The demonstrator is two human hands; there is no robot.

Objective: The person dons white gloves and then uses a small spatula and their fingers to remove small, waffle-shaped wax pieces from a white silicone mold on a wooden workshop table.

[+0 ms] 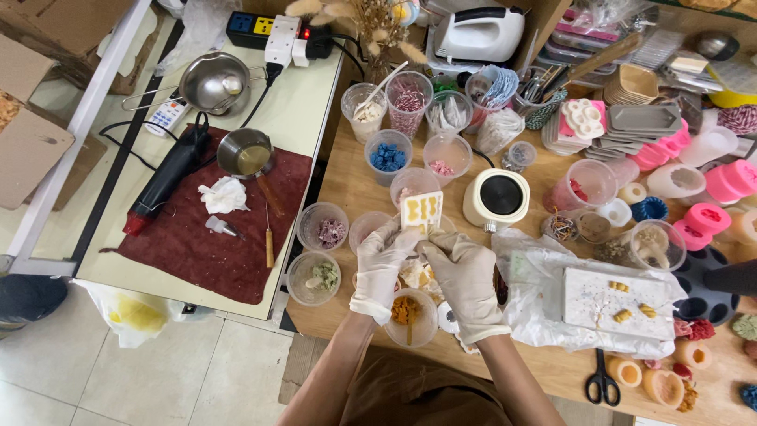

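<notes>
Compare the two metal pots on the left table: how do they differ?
The larger steel pot sits on the bare pale tabletop; the smaller pot sits on the dark red cloth. The larger one holds a small pale lump, while the smaller one holds yellowish liquid. The larger has a wire loop handle, the smaller a straight one. Both are round, shiny metal and upright.

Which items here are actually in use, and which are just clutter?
In use:
left hand
right hand
white mold held by both
cup of orange pieces beneath

Lying about:
heat gun
scissors
hand mixer
blue-piece cup
</notes>
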